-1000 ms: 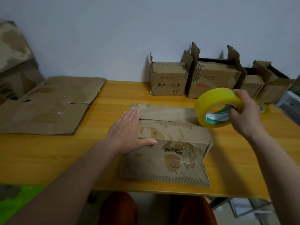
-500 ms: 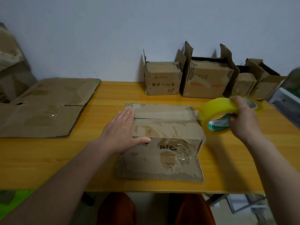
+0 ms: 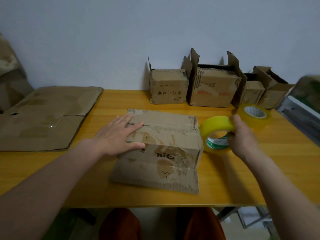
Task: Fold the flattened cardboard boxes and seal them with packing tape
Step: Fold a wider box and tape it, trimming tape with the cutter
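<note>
A worn brown cardboard box (image 3: pixel 166 139) stands folded in the middle of the wooden table (image 3: pixel 52 170), its two top flaps closed and one flap lying flat toward me. My left hand (image 3: pixel 119 134) presses flat on the box's top left corner, fingers straight across the flap seam. My right hand (image 3: pixel 242 137) grips a yellow roll of packing tape (image 3: pixel 215 129) held on edge at the box's right side, close to the top right corner. Clear tape seems to run from the roll onto the box top.
A second tape roll (image 3: pixel 254 113) lies flat behind my right hand. Several folded boxes with open flaps (image 3: pixel 213 90) line the wall at the back. Flattened cardboard (image 3: pixel 45 116) covers the table's left end. A grey object (image 3: pixel 304 108) sits at the right edge.
My right hand has lowered the yellow roll from above the box's top down to its right side. My left hand has stayed pressed on the box.
</note>
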### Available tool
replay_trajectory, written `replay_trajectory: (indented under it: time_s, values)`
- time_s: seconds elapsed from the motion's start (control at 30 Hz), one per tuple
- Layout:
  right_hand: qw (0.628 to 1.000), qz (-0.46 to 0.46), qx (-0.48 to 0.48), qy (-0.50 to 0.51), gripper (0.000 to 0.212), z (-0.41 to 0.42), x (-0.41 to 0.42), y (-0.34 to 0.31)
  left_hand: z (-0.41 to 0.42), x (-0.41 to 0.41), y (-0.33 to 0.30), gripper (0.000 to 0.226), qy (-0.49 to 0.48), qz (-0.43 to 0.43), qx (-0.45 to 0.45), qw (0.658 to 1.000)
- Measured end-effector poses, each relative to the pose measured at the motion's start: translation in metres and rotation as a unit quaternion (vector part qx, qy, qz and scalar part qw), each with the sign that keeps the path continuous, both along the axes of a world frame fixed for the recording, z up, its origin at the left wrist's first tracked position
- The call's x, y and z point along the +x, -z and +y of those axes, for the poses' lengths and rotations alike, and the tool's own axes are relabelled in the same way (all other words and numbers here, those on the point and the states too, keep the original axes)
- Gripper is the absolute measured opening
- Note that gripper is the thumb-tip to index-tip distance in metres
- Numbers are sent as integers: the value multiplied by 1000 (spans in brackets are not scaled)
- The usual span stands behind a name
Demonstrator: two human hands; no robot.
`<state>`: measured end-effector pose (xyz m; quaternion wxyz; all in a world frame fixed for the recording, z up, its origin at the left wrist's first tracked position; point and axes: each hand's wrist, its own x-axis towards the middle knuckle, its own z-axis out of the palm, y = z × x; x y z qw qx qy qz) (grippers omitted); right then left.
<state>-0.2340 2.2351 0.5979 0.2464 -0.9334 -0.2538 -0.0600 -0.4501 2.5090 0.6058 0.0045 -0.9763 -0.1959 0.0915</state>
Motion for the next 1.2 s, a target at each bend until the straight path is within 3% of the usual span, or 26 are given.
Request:
replay_trajectory:
  time_s: [0.13,0.27,0.4,0.47,0.57,0.7,0.8,1.0,1.2]
  values:
    - [1000,20,0,-17,43,9,-14,3,-4,8,-13,111,-25,31,-17,999]
    - [998,25,-1,-50,37,30,-39,7,-65,38,-3,121,11,-6,-70,997]
    - [996,32,5,-80,35,34,-51,6,-86,61,18,92,34,-77,-25,996]
    - [988,96,3,-119,40,30,-54,1,-76,58,17,80,50,-92,-47,993]
    - [961,199,-8,-191,51,35,-63,-1,-59,50,11,78,63,-98,-82,990]
    - [889,350,139,-260,54,49,-79,3,-31,40,17,67,55,-145,-69,986]
    - [853,393,199,-281,50,54,-87,10,-15,36,22,65,53,-150,-69,985]
    - [846,419,180,-277,69,65,-97,15,8,33,27,68,55,-146,-56,986]
    - [846,439,123,-275,47,71,-100,-4,8,25,24,67,31,-146,-88,985]
